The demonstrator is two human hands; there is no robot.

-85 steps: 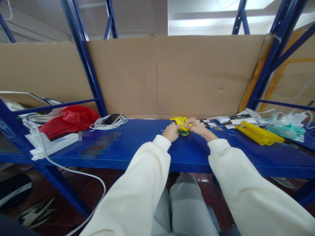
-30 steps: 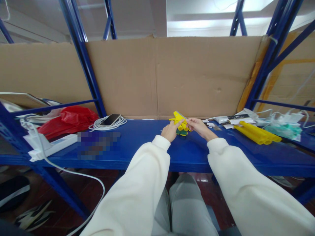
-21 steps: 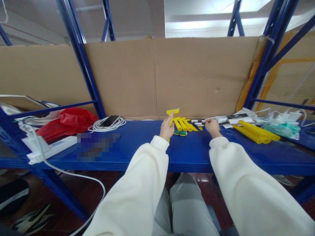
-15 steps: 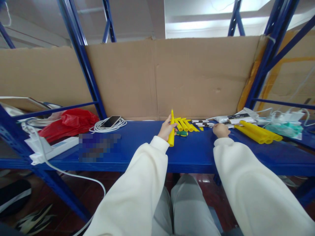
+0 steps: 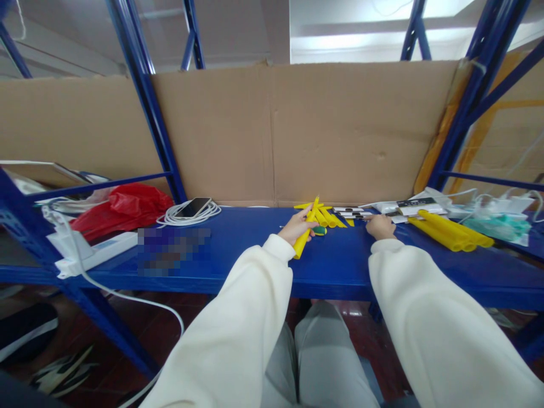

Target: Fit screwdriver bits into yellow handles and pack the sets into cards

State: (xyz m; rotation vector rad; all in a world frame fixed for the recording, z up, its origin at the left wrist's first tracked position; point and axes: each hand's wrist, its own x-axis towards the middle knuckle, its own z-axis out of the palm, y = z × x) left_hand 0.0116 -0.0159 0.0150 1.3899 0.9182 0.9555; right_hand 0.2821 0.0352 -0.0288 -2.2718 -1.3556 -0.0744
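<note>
My left hand is closed round a yellow tube with a pointed upper end, which leans to the right above the table. Just behind it lie several similar yellow tubes with narrow ends, and a green screwdriver handle partly covered by my fingers. My right hand rests low over the table with its fingers curled, beside some white strips with black marks. Whatever its fingertips grip is hidden.
More yellow tubes lie right of my right hand, before white packets and a plastic bag. Leftward are a phone on a coiled white cable, a red bag and a power strip. Cardboard stands behind.
The yellow tube in my left hand has tilted from upright, its pointed end swinging right. My right hand has stayed nearly in place, its fingers shifting slightly. The view has moved a little.
</note>
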